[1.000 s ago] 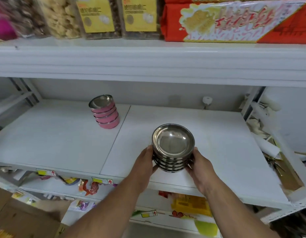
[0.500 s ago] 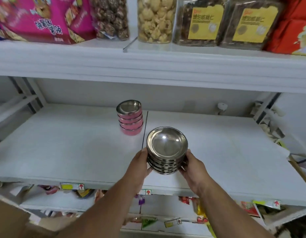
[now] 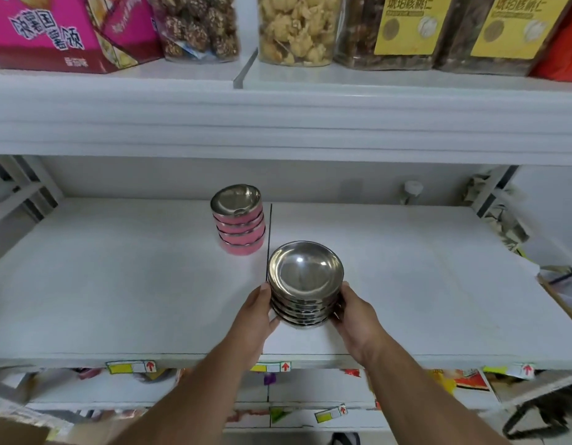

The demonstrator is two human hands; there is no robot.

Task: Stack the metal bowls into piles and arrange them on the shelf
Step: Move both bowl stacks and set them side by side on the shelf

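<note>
A pile of several plain steel bowls [image 3: 305,281] sits low over the front of the white shelf [image 3: 117,284], just right of the seam between two boards. My left hand [image 3: 255,313] grips its left side and my right hand [image 3: 353,311] grips its right side. Whether the pile touches the shelf I cannot tell. Behind it and to the left, a second pile of pink-sided metal bowls [image 3: 239,220] stands alone on the shelf, apart from both hands.
The shelf above [image 3: 278,123] overhangs and carries snack jars [image 3: 295,27] and a pink box [image 3: 63,30]. A small white knob [image 3: 413,191] stands at the back wall. Crumpled paper and clutter [image 3: 499,216] lie at the right end. Price tags line the front edge.
The steel pile, held in both hands, has moved left and further onto the shelf, closer to the pink pile. My view has shifted left too.
</note>
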